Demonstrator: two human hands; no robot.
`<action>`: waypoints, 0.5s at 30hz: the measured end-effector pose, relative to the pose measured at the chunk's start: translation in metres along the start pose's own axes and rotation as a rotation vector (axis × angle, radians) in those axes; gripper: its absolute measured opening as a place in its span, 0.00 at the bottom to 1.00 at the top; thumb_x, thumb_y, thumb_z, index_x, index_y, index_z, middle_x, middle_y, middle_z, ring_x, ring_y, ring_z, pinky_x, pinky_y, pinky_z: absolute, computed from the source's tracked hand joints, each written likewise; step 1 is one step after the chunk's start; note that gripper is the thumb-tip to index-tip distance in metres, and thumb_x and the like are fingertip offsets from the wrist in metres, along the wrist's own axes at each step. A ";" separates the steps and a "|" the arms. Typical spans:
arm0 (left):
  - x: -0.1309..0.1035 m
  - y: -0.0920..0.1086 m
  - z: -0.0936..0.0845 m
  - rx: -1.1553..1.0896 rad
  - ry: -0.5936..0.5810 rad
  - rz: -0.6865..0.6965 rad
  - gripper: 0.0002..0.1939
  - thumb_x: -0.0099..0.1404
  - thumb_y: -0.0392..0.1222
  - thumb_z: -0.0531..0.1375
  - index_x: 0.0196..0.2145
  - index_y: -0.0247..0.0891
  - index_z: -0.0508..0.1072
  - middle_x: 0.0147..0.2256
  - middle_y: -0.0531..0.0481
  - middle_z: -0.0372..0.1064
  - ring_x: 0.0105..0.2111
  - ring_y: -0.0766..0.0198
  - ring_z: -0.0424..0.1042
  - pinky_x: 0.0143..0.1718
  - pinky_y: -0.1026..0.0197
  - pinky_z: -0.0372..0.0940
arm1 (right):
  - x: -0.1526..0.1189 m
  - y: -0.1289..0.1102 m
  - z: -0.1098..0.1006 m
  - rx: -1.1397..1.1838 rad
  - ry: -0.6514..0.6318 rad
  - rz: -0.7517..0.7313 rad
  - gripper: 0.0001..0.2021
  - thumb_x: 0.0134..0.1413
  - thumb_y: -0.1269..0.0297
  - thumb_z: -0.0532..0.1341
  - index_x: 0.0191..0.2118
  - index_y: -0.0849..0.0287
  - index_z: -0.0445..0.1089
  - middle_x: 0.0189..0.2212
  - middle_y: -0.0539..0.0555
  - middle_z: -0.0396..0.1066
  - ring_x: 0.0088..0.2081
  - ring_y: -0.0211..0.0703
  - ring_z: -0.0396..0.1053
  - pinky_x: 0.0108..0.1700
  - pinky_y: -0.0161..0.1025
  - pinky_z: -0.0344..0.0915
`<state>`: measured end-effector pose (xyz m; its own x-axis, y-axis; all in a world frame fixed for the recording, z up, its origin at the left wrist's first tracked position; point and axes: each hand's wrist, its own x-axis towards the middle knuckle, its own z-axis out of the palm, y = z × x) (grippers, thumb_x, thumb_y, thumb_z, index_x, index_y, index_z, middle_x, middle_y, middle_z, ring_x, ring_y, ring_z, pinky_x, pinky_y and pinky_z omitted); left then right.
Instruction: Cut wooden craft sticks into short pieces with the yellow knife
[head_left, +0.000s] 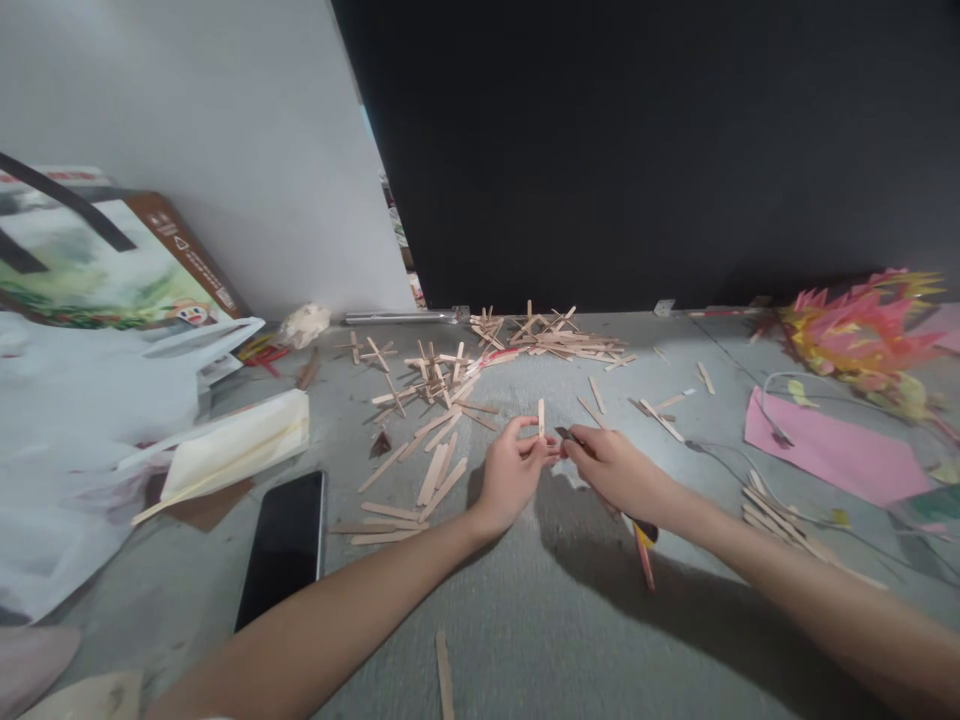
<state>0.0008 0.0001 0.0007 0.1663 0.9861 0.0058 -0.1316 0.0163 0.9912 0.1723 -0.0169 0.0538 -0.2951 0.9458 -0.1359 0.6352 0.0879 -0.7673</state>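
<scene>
Pinched in the fingers of my left hand point(512, 474) is a wooden craft stick point(541, 416), standing upright. My right hand point(619, 468) is wrapped round a utility knife point(645, 530), whose yellow and black end shows below the palm. The dark tip of the knife points left, close to the stick and my left fingertips; whether it touches the stick I cannot tell. Loose craft sticks point(433, 473) lie just left of my left hand. Beyond them is a heap of sticks point(568, 335), several of them crossed.
A black phone point(283, 550) lies left of my left forearm. Further left are a white plastic bag point(82, 430) and a printed box point(112, 255). Pink paper point(832, 450), a cable point(776, 432) and a pink-yellow paper craft point(862, 335) lie at right. A black panel point(660, 150) rises behind.
</scene>
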 end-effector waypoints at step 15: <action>0.000 0.005 0.001 -0.059 -0.146 -0.040 0.21 0.56 0.49 0.74 0.39 0.38 0.70 0.32 0.44 0.82 0.33 0.54 0.83 0.42 0.54 0.77 | 0.019 0.054 0.011 -0.607 0.514 -0.668 0.13 0.73 0.64 0.55 0.56 0.54 0.73 0.45 0.58 0.69 0.36 0.39 0.74 0.26 0.32 0.61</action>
<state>0.0010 0.0000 0.0055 0.3120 0.9500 -0.0099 -0.1786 0.0688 0.9815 0.1938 0.0021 0.0028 -0.4698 0.6534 0.5936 0.7487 0.6511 -0.1242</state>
